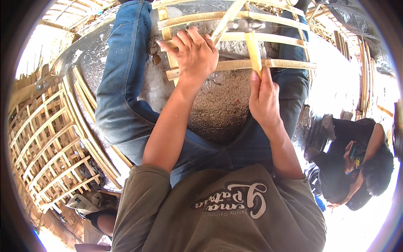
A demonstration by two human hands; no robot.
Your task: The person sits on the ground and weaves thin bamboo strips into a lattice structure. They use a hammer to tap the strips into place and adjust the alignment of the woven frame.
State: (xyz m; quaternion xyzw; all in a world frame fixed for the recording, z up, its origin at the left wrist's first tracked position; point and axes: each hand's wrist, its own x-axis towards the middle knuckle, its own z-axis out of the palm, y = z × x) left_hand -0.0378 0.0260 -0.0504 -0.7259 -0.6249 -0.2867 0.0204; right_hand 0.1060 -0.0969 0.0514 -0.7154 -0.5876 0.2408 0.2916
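Note:
A lattice of pale bamboo slats (289,64) lies across my legs at the top of the view. My left hand (193,59) rests over its left part, fingers bent and the little finger sticking out. By its thumb side is the lower end of a slanting bamboo strip (228,20), which the hand seems to pinch; the thumb itself is hidden. My right hand (264,94) is closed round the lower end of a hammer's yellow handle (253,52). The metal hammer head (247,25) is over the lattice, beside the slanting strip.
A dark, rough-surfaced rounded block (220,101) sits between my jeans-clad legs. At left lean a woven bamboo panel (46,143) and long loose bamboo strips (90,126). Another person in black (352,161) sits bent over at right. Part of someone else (98,214) shows at lower left.

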